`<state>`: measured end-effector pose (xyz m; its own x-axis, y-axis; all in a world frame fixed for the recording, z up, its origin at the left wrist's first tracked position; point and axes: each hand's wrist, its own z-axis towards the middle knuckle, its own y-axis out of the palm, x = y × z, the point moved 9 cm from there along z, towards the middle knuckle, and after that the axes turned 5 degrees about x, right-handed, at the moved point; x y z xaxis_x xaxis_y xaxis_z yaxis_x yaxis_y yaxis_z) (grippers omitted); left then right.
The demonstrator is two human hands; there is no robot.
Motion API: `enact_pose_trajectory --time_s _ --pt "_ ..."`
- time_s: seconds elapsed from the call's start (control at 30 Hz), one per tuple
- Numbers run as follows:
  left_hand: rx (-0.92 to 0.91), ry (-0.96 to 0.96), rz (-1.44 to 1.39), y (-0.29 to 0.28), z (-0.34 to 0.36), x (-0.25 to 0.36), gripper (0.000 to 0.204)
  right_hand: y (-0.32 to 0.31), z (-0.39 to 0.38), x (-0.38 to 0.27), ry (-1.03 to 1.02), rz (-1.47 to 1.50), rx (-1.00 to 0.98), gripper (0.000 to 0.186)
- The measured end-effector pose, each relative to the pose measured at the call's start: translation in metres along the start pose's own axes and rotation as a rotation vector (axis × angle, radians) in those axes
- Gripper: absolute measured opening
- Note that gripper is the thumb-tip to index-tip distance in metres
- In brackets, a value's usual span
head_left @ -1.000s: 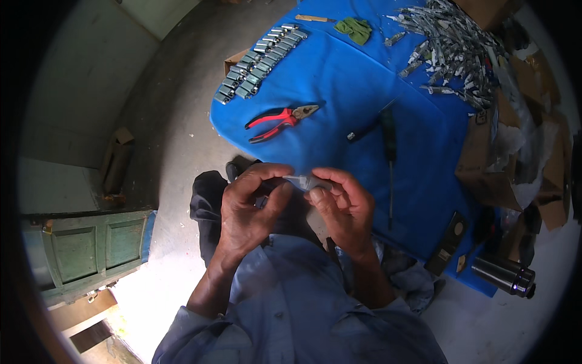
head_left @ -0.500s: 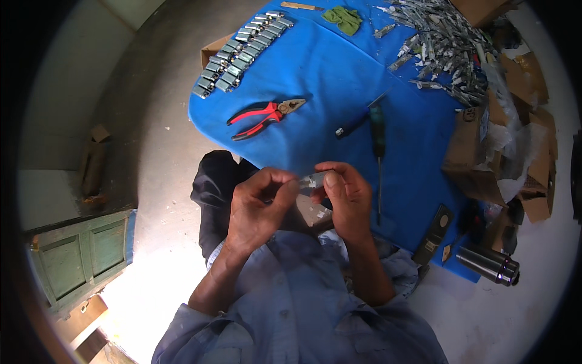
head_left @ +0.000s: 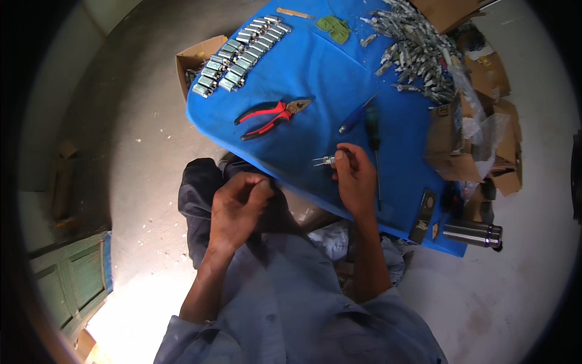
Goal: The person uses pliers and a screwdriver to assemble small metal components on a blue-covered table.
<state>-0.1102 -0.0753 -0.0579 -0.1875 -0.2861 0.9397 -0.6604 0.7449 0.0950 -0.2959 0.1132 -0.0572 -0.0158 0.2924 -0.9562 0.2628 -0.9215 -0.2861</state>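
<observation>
My right hand point(head_left: 356, 175) is raised over the near edge of the blue cloth. Between its thumb and fingers it pinches a small silvery part with two thin prongs point(head_left: 328, 161), which point left. My left hand point(head_left: 238, 207) is above my dark trouser leg, apart from the part. Its thumb and fingertips are pressed together; whatever they hold, if anything, is hidden. Combination pliers with red and black handles point(head_left: 267, 120) lie open on the cloth beyond my hands. Nearest my right hand lies a long screwdriver with a dark green handle point(head_left: 372, 124), beside a slim blue tool point(head_left: 353, 116).
Silvery motor-like blocks point(head_left: 242, 59) stand in rows at the far left. A heap of small grey parts point(head_left: 418, 51) covers the far right, near a green rag point(head_left: 333, 30). Cardboard boxes point(head_left: 448, 136) are on the right, a steel flask point(head_left: 471, 233) at the near right corner.
My hands have parted. The right one moved up and right with the pronged part, whose prongs now show; the left drew back toward my body. The whole view has shifted slightly.
</observation>
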Motion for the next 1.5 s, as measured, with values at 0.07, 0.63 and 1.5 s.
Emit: enact_pose_trajectory --time_s 0.07,0.63,1.5 --pt "0.004 -0.001 -0.081 -0.022 -0.004 -0.007 0.015 -0.001 0.002 -0.005 -0.012 -0.166 0.011 0.025" --pt "0.143 0.24 -0.142 -0.142 -0.026 0.03 0.015 -0.016 0.019 0.005 -0.266 -0.38 0.159 0.027" --pt "0.151 0.56 0.599 -0.019 0.041 0.1 0.017 -0.036 0.009 0.01 0.1 0.085 0.185 0.017"
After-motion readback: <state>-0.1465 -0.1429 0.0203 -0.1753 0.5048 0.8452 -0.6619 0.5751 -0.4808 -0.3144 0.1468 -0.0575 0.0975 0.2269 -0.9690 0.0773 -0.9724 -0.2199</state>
